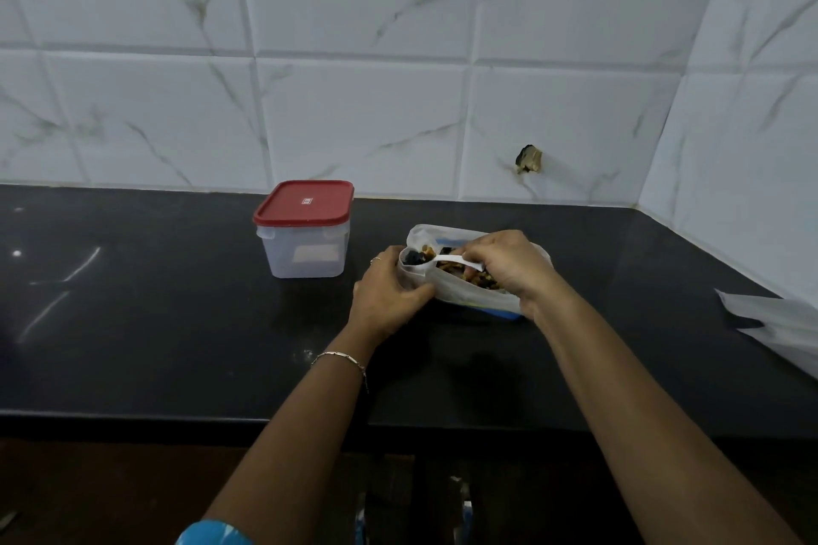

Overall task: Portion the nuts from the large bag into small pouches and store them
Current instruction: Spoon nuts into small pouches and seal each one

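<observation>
I see a black surface [155, 345] running along a tiled corner. Nearest to me, my left wrist carries a thin bracelet [341, 356]. My left hand [387, 294] grasps a small pouch [409, 271] and holds it upright with its mouth open. My right hand [509, 266] pinches a white spoon [458, 262]; its bowl, loaded with dark pieces, is over the pouch mouth. The pouch touches the large bag [478, 296], which lies open on the surface with nuts [484, 279] inside (partly hidden by my right hand). Farther left stands a container [305, 252] with its red lid [305, 201] on. Behind is the marble-patterned wall [354, 102].
</observation>
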A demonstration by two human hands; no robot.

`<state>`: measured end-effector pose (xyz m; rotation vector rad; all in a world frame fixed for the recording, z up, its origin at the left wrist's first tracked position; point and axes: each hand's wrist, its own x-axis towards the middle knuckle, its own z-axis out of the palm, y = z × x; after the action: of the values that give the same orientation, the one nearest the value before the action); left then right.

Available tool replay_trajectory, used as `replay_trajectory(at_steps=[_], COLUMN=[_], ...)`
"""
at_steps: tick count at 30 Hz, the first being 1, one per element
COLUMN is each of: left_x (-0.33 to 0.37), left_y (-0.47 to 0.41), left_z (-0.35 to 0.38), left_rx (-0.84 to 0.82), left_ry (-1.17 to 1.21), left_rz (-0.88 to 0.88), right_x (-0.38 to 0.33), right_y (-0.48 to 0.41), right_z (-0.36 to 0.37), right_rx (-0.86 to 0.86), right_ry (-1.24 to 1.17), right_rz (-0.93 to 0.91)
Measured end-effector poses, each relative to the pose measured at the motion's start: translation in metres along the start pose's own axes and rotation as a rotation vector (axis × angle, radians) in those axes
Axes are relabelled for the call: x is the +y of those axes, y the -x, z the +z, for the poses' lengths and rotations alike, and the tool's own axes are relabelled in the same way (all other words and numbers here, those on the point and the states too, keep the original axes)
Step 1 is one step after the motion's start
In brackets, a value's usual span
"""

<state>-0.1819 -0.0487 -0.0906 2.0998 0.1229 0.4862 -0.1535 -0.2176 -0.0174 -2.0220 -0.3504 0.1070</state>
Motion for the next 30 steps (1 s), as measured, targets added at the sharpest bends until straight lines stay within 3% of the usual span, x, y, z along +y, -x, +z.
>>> replay_trajectory(at_steps=[5,8,11,22,30], left_x=[0.000,-0.001,-0.001,-0.003,0.004], left_y=[-0.001,-0.001,-0.001,-0.001,0.004], left_z=[0.001,0.001,0.001,0.000,-0.001], left_rx=[0.022,0.037,0.046,0.029,0.068], left_ry=[-0.013,-0.014,0.025,0.112,0.137], left_rz=[0.013,0.013,0.005,0.000,0.039], right_x=[-0.001,-0.009,-0.009,0.006,0.015], right_y=[-0.004,0.005,0.013,0.021,0.025], right_z=[0.008,0.013,0.017,0.027,0.025], right_rx=[0.087,0.210,0.337,0.555,0.633], right_ry=[0.301,0.684,0.866,1.094,1.003], right_rz=[-0.138,-0.330,-0.520,-0.891,-0.942])
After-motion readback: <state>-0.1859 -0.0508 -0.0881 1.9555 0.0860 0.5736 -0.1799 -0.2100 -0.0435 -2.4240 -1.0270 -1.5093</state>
